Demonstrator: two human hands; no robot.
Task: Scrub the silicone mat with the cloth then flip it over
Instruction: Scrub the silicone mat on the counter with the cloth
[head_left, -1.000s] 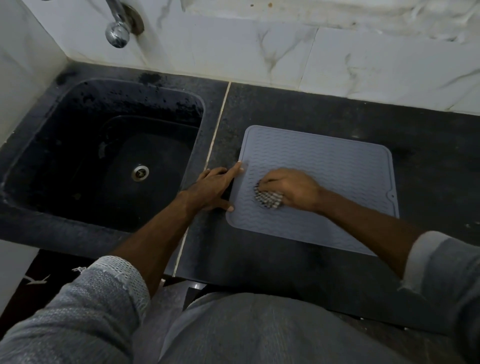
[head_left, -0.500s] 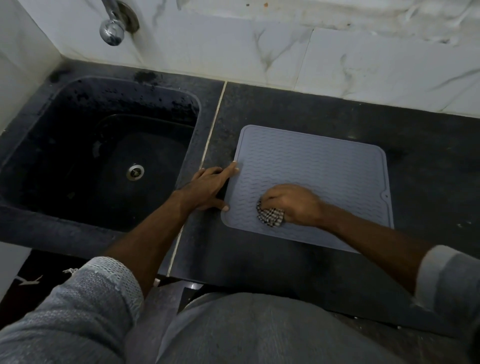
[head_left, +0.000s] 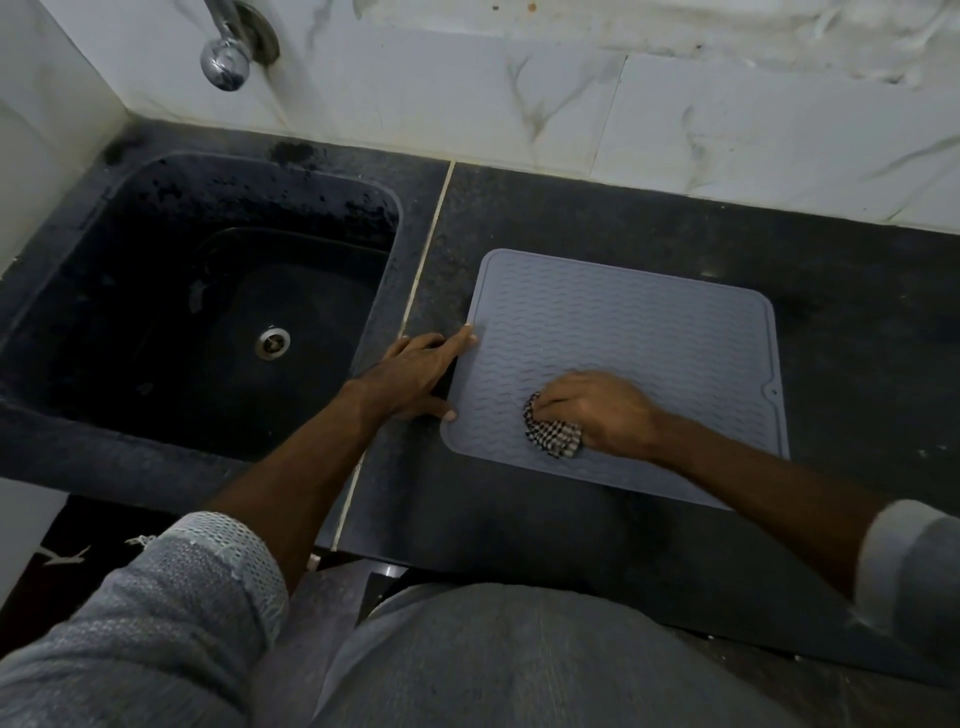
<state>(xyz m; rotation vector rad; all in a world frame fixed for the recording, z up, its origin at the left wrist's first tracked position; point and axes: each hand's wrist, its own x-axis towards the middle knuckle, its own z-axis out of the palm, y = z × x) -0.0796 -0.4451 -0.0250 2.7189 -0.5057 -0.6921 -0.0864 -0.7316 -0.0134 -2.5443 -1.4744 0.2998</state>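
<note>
On counter (head_left: 857, 364): 1 mat (head_left: 649, 332), 1 cloth (head_left: 553, 439)

R hand (head_left: 597, 410) grips cloth (head_left: 551, 439) on mat (head_left: 649, 332); L hand (head_left: 415, 371) at edge.

Bare dark worktop (head_left: 857, 332) lies open on the far and right sides of the silicone mat (head_left: 649, 332), and a band along its near edge is free too. The mat's far half and right side carry nothing. On its near left part the right hand (head_left: 597, 410) sits over the bunched checked cloth (head_left: 553, 436), and that forearm crosses the near right corner. The left hand (head_left: 415, 371) fills the narrow strip between mat and sink (head_left: 130, 431), fingers (head_left: 462, 338) at the mat's left edge. The marble wall (head_left: 675, 130) closes the far side; the tap (head_left: 226, 60) juts over the sink's far edge.
</note>
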